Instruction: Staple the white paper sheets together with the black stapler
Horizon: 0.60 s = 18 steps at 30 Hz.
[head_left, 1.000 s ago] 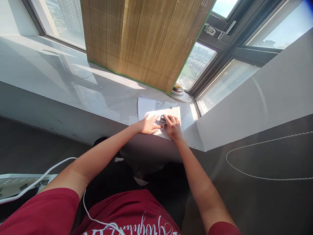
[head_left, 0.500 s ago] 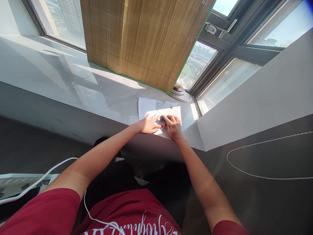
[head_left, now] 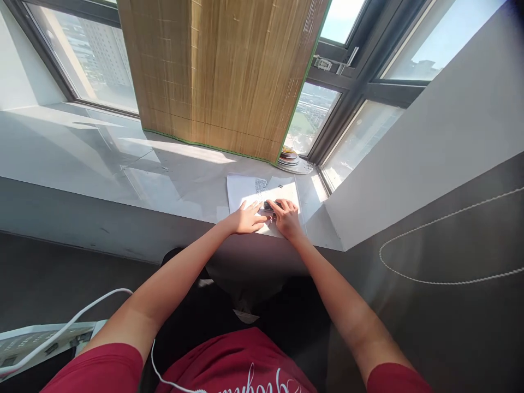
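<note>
Fingers of the right hand (head_left: 288,219) curl around a small black object (head_left: 267,206), mid-frame.
It lies up-left of that palm, long axis roughly crosswise; the left hand (head_left: 245,220), spread wide on white paper (head_left: 238,188), is just beside.

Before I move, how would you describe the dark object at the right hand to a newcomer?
Find the big bamboo blind, then drop below its lower right corner to the white paper on the sill. The dark object is there, partly under the right hand. It is a small, solid black shape, whereas the printed patch above it is flat, speckled grey.
</note>
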Each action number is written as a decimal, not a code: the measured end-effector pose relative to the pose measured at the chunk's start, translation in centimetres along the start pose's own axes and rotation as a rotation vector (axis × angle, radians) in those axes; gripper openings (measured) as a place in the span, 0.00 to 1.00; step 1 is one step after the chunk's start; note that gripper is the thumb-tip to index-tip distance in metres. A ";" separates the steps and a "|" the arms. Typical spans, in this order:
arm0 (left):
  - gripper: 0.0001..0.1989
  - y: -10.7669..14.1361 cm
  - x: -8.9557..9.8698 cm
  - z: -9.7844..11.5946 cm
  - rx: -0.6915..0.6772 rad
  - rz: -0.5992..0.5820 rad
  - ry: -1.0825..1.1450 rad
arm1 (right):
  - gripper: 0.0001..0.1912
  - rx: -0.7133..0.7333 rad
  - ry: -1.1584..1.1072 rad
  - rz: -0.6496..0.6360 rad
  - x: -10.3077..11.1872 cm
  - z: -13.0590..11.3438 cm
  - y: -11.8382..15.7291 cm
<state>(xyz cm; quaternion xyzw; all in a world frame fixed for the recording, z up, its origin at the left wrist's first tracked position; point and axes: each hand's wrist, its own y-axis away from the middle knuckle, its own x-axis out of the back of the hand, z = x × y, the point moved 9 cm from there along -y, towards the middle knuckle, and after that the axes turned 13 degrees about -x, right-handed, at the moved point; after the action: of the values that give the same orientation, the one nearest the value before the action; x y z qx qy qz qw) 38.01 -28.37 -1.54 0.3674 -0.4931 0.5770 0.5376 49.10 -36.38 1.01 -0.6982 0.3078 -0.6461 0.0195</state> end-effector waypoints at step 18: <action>0.21 1.0 1.6 0.6 -0.052 0.238 -0.037 | 0.29 -0.311 -0.107 0.161 0.7 3.6 0.7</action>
<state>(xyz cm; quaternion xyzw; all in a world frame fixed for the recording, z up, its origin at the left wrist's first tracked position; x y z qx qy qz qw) 36.77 -28.45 -0.07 0.3028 -0.5580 0.6167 0.4654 52.12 -38.56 0.73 -0.6993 0.4573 -0.5490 -0.0206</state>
